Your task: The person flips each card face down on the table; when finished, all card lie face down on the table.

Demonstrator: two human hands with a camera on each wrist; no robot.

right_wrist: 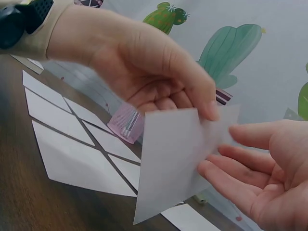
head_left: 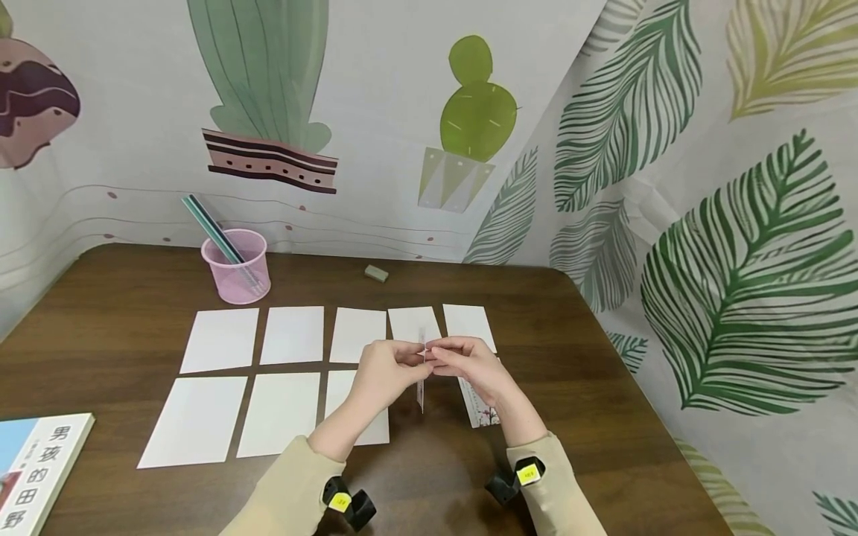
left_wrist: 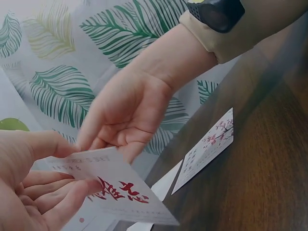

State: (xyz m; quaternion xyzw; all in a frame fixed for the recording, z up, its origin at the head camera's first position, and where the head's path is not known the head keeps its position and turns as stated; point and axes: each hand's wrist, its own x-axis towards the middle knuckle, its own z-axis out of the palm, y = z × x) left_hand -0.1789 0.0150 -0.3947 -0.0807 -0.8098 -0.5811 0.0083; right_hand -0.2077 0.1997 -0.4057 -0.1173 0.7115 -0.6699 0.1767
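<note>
A thin white card [head_left: 421, 394] stands nearly edge-on between both hands above the table. My left hand [head_left: 385, 372] pinches its upper edge between thumb and fingers. Red brush-style characters mark the side towards the left wrist camera, where the card [left_wrist: 137, 199] is partly covered by fingers. The blank side of the card [right_wrist: 166, 154] faces the right wrist camera. My right hand [head_left: 472, 365] reaches the card from the right, its fingers [right_wrist: 231, 185] extended against the blank side. Under the right hand lies a card printed with pink blossoms [left_wrist: 211, 142].
Two rows of blank cards [head_left: 278, 413] lie on the brown table [head_left: 570, 357]. Behind them are a pink mesh pen cup [head_left: 236, 264] with pencils [head_left: 214, 229] and a small eraser [head_left: 376, 273]. A book [head_left: 43, 465] lies at the left edge.
</note>
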